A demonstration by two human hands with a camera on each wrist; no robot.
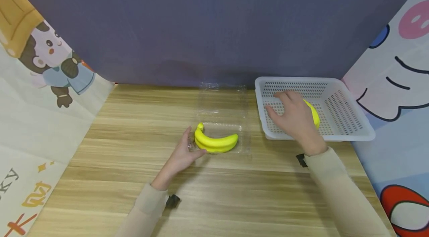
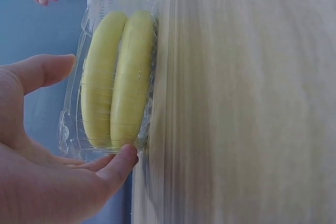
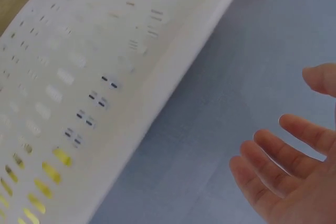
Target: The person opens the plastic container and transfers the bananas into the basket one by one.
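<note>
A clear plastic clamshell box [image 1: 222, 127] lies with its lid raised toward the back. In its front half are yellow bananas [image 1: 216, 143]; the left wrist view shows two banana shapes [image 2: 131, 77] side by side behind the clear wall. My left hand [image 1: 183, 155] touches the box's front left corner, thumb and fingers spread. Over the white basket [image 1: 363, 132] hovers my right hand [image 1: 295, 117], its fingers spread with nothing between them. Partly hidden behind that hand, a yellow banana [image 1: 314, 114] lies in the basket; yellow also shows through the basket's slots.
The wooden table [image 1: 134, 162] reaches back to a dark blue-grey panel [image 1: 201, 24]. Printed cartoon cloths hang at the left [image 1: 60, 62] and right [image 1: 402, 80]. The basket stands at the back right, a short gap from the box.
</note>
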